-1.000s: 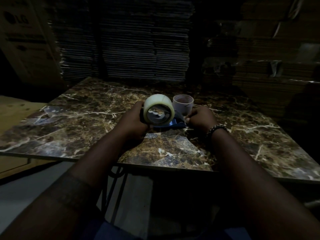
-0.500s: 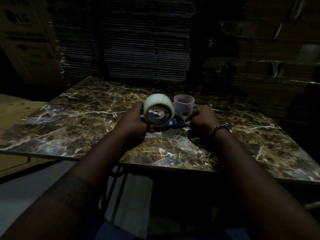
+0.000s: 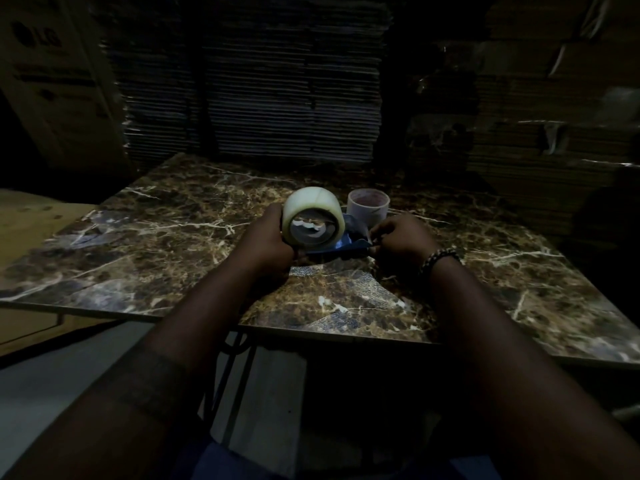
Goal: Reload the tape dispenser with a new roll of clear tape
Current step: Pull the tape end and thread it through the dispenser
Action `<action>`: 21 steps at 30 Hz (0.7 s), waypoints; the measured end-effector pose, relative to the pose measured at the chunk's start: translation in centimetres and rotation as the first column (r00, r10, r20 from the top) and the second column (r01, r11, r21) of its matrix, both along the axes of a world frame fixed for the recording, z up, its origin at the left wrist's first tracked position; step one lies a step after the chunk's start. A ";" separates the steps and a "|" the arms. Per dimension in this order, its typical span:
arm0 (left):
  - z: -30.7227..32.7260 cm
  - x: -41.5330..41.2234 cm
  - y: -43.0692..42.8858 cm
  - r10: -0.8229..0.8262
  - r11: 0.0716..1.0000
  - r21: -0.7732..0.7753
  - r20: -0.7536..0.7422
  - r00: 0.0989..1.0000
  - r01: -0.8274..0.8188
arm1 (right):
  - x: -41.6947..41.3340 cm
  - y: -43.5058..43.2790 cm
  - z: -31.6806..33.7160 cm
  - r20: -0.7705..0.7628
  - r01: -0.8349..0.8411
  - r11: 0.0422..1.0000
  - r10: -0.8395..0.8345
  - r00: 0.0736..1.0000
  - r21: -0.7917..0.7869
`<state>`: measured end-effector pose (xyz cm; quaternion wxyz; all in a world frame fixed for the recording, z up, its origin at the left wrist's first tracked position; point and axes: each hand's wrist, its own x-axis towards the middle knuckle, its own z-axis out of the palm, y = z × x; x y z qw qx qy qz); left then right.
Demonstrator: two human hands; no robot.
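Both hands on the tape dispenser, low over the marble desk (image 3: 145, 233).

Head view: the left hand (image 3: 268, 242) wraps round the roll of clear tape (image 3: 313, 216), which sits on edge on the blue tape dispenser (image 3: 341, 245), open core facing us. The right hand (image 3: 403, 237) has its fingers (image 3: 379, 233) pinched at the dispenser's right tip; on tape, perhaps, but it's too dim to tell. An empty core (image 3: 369, 207) stands just behind, and a beaded bracelet (image 3: 440, 259) circles the right wrist.
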<state>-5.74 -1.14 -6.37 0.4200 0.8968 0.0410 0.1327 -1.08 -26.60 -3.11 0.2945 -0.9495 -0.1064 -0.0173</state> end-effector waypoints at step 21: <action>-0.1 -0.2 0.0 -0.029 0.997 -0.072 0.027 0.999 0.031 | 1.0 -0.5 -0.4 -0.061 0.223 0.950 -0.214 0.975 0.218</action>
